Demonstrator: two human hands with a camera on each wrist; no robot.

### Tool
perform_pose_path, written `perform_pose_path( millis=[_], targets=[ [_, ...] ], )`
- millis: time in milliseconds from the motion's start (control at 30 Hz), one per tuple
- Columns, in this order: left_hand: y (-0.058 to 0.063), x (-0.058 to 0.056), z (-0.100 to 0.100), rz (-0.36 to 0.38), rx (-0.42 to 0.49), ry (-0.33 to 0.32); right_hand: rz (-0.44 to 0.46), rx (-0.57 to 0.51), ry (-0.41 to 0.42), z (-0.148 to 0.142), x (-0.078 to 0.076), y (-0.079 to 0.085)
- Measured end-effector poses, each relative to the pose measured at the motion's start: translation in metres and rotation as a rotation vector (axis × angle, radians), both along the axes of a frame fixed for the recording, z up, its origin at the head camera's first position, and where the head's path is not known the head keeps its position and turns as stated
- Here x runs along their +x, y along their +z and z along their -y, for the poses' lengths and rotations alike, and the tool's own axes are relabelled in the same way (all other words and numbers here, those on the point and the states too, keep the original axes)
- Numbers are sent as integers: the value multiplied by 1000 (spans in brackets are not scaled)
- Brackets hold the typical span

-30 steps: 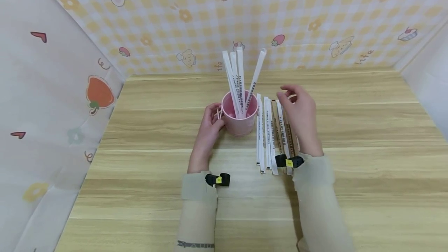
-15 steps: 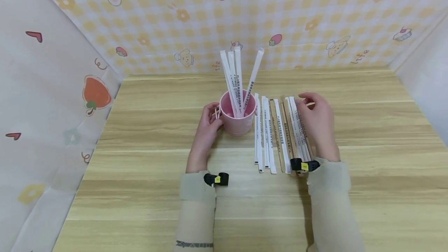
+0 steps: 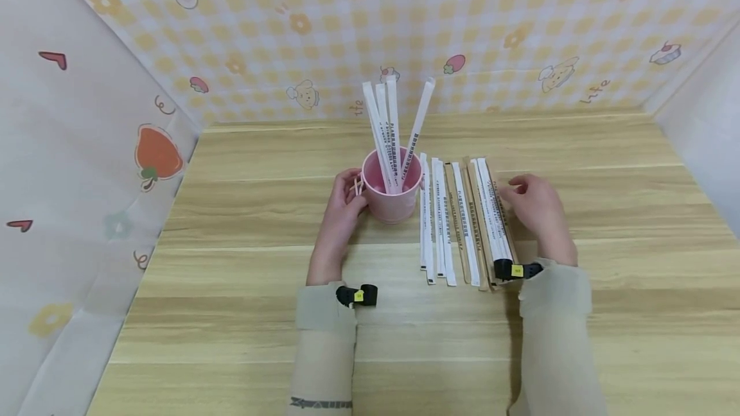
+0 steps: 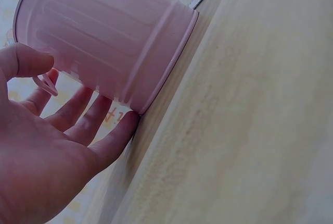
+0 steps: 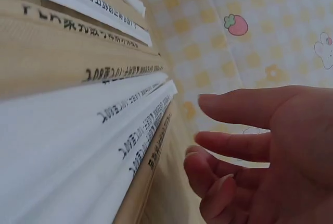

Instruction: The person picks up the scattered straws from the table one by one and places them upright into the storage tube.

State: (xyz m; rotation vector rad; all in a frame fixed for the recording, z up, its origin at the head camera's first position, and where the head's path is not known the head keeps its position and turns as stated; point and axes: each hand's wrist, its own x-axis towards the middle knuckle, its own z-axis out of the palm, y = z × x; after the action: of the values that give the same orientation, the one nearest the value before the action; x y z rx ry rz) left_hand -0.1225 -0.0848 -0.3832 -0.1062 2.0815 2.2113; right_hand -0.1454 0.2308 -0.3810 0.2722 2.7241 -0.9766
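A small pink bucket [image 3: 393,207] stands upright on the table with several white paper-wrapped straws [image 3: 394,130] leaning in it. My left hand [image 3: 343,214] holds the bucket at its left side, thumb and fingers about the small side handle [image 4: 48,85], fingertips against the wall. To the bucket's right lies a row of wrapped straws, some white [image 3: 466,226], some brown [image 3: 457,226], roughly parallel. Just past the row's right end, my right hand [image 3: 537,210] hovers with loosely bent fingers and nothing in them. In the right wrist view its fingertips are apart from the last brown straw [image 5: 138,198].
The wood-grain table [image 3: 243,313] meets a yellow checked backdrop [image 3: 260,50] behind the bucket. A white printed sheet [image 3: 75,165] borders the left side, and another pale wall [image 3: 705,114] the right. Each wrist wears a black camera band.
My right hand has moved right and a little nearer, off the straw row, uncovering the straws at its right end. The left hand stays at the bucket.
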Motion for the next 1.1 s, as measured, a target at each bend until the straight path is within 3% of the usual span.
perform_pose_path(
  millis=[367,1100],
  targets=[
    [0,0,0,10,0,3,128,-14,28,-9,1,-12],
    [2,1,0,8,1,4,142,-51,27,-9,2,-14]
  ],
)
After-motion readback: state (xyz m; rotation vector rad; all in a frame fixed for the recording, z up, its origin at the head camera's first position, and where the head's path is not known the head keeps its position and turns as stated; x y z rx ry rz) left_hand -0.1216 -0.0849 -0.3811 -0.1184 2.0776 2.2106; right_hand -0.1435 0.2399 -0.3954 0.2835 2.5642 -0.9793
